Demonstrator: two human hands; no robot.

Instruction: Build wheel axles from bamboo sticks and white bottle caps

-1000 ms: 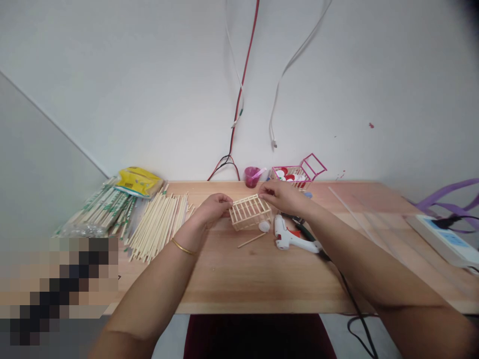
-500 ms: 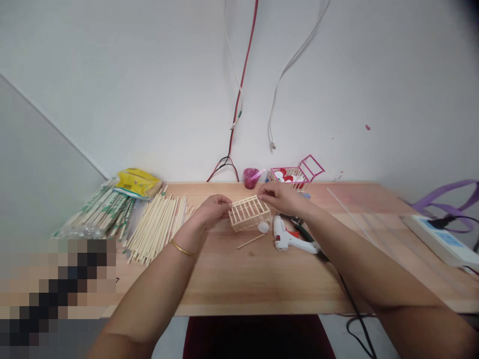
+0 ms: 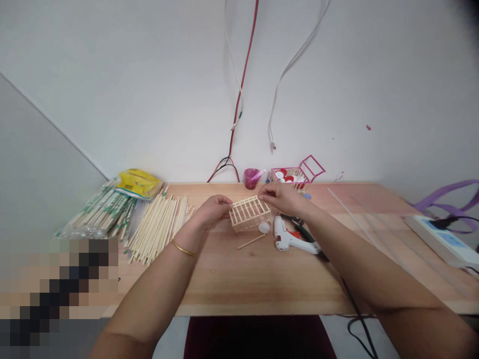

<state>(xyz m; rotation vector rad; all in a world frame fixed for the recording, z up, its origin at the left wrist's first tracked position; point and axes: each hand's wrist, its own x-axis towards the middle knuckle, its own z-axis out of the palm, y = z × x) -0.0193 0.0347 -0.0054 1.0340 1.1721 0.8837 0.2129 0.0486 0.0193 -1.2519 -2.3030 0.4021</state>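
Note:
Between my hands is a small box-shaped frame built of pale wooden sticks, with slats across its top. My left hand pinches its left end with closed fingers. At the far right corner, the fingertips of my right hand close on the frame's top edge. A small white round piece sits by the frame's near right corner. Just in front lies a loose short stick. The white glue gun rests to the right, under my right forearm.
Loose wooden sticks lie at left, beside wrapped chopstick bundles and a yellow packet. A purple cup and a pink-edged stick basket stand by the wall. Pliers lie behind the glue gun; a power strip is at right.

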